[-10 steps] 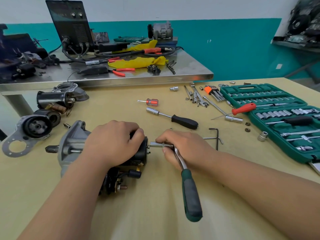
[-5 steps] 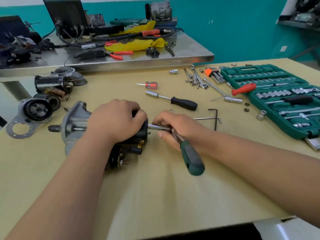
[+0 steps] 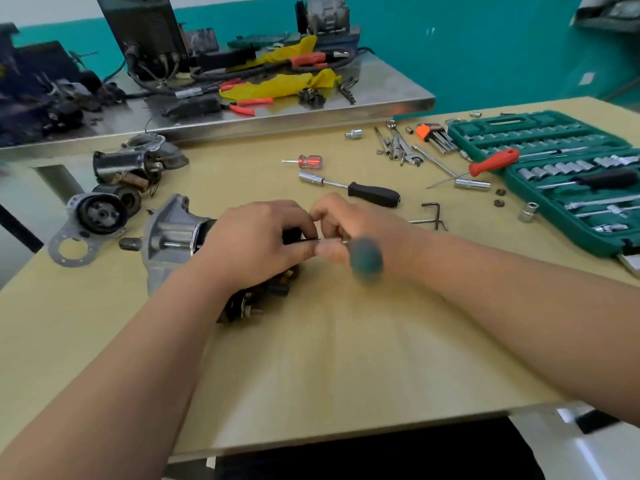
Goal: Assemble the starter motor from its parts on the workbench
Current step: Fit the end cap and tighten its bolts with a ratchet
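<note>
Head view: left hand grips the starter motor lying on the workbench, right hand pinches the ratchet against its end, where any tilt could make the tool slip off.

Head view, down onto workbench
</note>
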Demonstrator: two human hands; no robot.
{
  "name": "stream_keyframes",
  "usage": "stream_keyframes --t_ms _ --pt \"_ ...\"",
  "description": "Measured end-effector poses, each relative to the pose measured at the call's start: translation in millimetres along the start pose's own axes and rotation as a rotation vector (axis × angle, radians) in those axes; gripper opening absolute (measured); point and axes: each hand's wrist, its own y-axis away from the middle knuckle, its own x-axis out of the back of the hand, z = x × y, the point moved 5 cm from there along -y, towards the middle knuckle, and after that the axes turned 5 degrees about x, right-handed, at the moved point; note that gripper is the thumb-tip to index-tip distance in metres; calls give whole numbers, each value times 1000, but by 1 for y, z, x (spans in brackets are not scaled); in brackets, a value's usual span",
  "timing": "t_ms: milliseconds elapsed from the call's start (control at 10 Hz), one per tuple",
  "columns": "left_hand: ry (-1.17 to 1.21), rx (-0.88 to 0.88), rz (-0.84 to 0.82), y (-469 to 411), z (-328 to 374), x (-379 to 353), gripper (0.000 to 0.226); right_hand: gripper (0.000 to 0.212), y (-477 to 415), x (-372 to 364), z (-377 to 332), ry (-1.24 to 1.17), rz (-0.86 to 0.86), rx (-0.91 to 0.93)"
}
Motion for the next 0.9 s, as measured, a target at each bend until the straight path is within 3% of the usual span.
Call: stream_keyframes --t_ms 100,200,300,400,500,600,700,800,900 --pt "-34 12 -15 -1 -3 -2 21 60 0 2 5 334 -69 27" --pt "-80 4 -27 0 -5 -3 25 58 -4 -2 10 -87 88 -364" --pt "-86 0 -56 1 -5 -3 24 58 8 -31 21 -875 -155 -903" --pt "-97 -9 -84 0 -5 -4 32 46 8 -27 21 -849 -112 -791" --pt "-102 -30 -86 0 -5 -4 39 31 3 5 -2 135 50 -65" --pt "-106 -22 -84 1 -5 -3 45 51 7 0 -8 387 42 231" --pt "-117 -1 -88 1 -8 -4 33 48 2 -24 16 -646 -48 -574" --pt "-101 -6 -91 3 -9 -5 28 49 4 -31 15 -731 -42 -645" --pt "-113 -18 -83 4 -10 -5 31 50 8 -4 -4 184 18 -63"
